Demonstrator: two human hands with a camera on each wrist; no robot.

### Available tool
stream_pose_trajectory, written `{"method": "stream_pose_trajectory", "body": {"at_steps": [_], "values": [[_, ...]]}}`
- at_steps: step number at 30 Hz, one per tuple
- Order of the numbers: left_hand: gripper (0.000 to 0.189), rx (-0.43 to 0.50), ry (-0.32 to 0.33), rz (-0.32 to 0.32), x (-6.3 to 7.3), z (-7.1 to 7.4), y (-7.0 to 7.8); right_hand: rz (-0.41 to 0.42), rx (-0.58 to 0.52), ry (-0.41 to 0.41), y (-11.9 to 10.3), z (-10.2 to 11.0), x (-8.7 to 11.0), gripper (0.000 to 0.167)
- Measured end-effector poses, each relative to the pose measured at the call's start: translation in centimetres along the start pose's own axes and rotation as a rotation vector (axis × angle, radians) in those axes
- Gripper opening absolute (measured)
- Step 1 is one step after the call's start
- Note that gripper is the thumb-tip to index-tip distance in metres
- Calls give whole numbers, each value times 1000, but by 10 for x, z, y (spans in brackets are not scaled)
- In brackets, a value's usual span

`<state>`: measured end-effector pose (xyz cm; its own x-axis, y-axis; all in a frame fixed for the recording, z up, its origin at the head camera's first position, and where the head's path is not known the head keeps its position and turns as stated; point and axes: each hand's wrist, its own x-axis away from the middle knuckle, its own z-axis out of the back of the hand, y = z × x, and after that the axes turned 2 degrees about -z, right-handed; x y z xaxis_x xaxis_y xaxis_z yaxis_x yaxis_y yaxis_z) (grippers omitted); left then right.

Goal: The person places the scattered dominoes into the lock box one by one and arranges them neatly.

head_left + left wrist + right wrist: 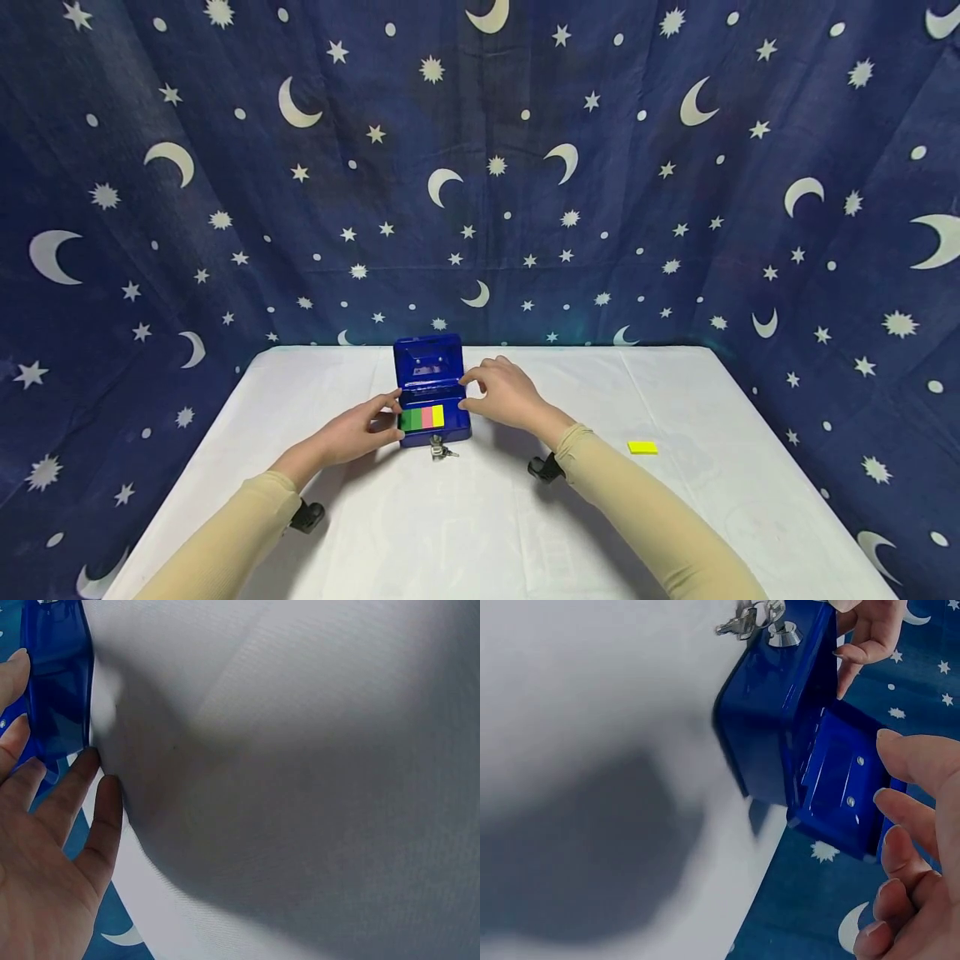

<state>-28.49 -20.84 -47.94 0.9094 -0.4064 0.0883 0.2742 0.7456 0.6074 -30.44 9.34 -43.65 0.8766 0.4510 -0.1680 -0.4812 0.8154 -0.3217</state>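
Observation:
A small blue metal cash box (459, 432) stands on the table with its lid (411, 363) raised. Inside lie flat coloured pieces (422, 417) in green, pink and yellow, side by side at the left. Keys (442, 452) hang from the lock at the front. At the box's left side is my left hand (351, 435), fingertips at the edge and fingers loosely bent. My right hand (512, 397) is at the right side, thumb and index finger apart near the hinge. In the right wrist view, that hand (930, 840) has its fingers spread beside the raised lid (840, 780).
A flat yellow rectangular piece (642, 447) lies on the white-covered table (480, 533), right of the right forearm. Behind the table hangs a dark blue curtain (510, 242) with moons and stars. Black wrist mounts (545, 468) show beneath the sleeves.

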Motion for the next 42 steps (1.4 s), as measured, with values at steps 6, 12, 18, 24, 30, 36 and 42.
{"method": "stream_pose_trajectory", "body": {"at_steps": [6, 12, 18, 24, 30, 36, 42], "values": [[50, -8, 2, 0, 0, 0, 1, -15, 12, 34, 18, 9, 20, 36], [56, -13, 4, 5, 0, 0, 0, -53, 17, 48, 42, 18, 41, 35], [51, -12, 1, 13, 0, 0, 0, -105, 12, 52, 66, 26, 64, 38], [45, -6, 2, -4, 1, 0, -1, -144, 3, 55, 90, 36, 84, 39], [39, -11, 12, -49, 4, 0, -2, -162, 19, 85, 108, 40, 99, 38], [39, -13, 19, -68, 6, 0, -2, -213, -2, 74, 120, 41, 112, 38], [40, -5, 10, -47, 5, 0, -1, -270, -15, 58, 134, 41, 129, 39]]}}
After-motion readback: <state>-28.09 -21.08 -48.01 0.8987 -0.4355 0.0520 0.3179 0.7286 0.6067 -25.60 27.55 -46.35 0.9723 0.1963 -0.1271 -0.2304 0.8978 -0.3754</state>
